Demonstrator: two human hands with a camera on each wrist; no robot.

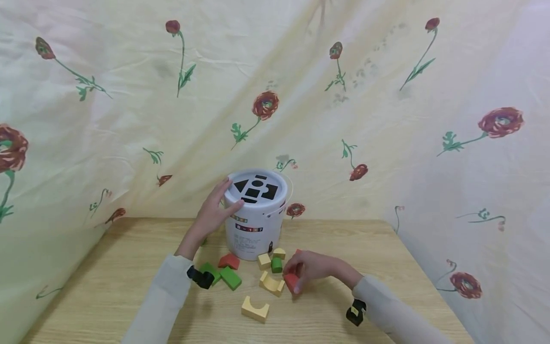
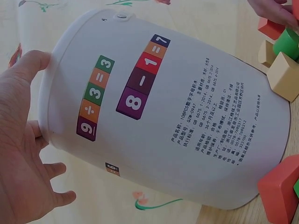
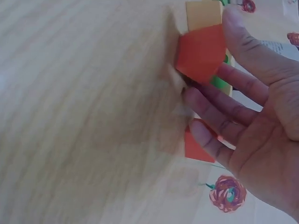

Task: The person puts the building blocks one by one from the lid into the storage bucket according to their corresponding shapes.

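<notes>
From where I'm standing, loose blocks are lying close about the front of a white bucket (image 1: 253, 239) on the tabletop (image 1: 343, 296). A green cylinder (image 1: 277, 264), a yellow cube (image 1: 264, 261) and a yellow arch (image 1: 270, 287) are crowding the space beside the right hand (image 1: 315, 265), which is pinching a red block (image 3: 202, 53) between thumb and fingers, just in front of the bucket and to its right; whether the block is touching the wood I cannot tell. Another yellow arch (image 1: 254, 313) is lying nearer the person, well apart from the bucket. A black wrist camera (image 1: 200, 277) is partly hiding one green piece (image 1: 209, 270), beside a green block (image 1: 230, 278). The left hand (image 1: 211, 209) is resting on the bucket's rim with its fingers spread and its thumb reaching over the lid (image 1: 277, 179).

The bucket's side is showing "9÷3=3" and "8−1=7" in coloured squares, and the small Chinese print is including "108PCS" and "QZM-0947".

The lid is bearing dark cut-outs: a triangle, a circle, a square, narrow rectangles and a notched shape. The bucket is looking smooth, the tabletop is showing pale wood grain, and behind everything a creased floral cloth (image 1: 129, 105) is hanging
</notes>
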